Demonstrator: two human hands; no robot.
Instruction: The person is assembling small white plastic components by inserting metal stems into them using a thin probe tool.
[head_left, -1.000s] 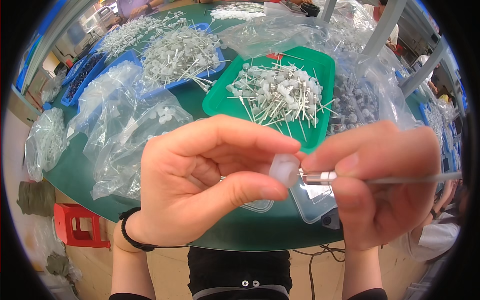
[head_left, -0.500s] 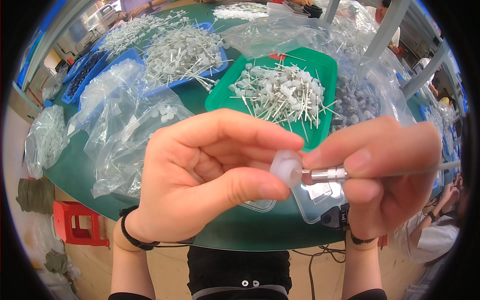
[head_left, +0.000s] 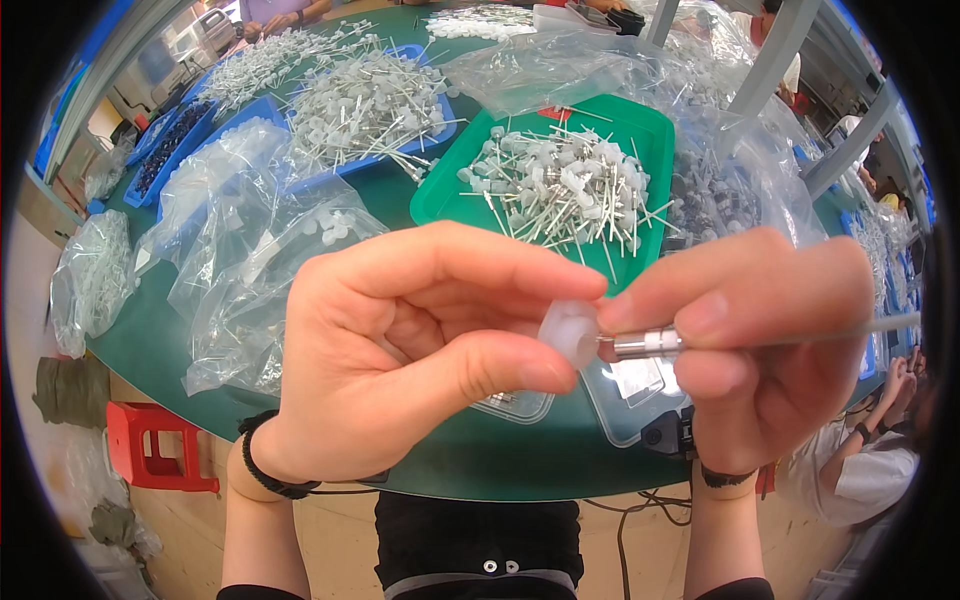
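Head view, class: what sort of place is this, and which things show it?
Probably an assembly workshop: a green tray holds heaped, similar white-and-metal parts, a clear bag contains many small pieces, and another person sits nearby.

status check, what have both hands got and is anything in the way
Left hand pinching translucent white cap; right hand gripping metal-tipped rod. Rod pointed at cap's face, tip right up close, insertion unclear. Nothing visible blocking between them.

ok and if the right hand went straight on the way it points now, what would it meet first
Probably the translucent white cap in the left hand: the metal fitting in the right hand points at it and may be touching; depth is unclear.
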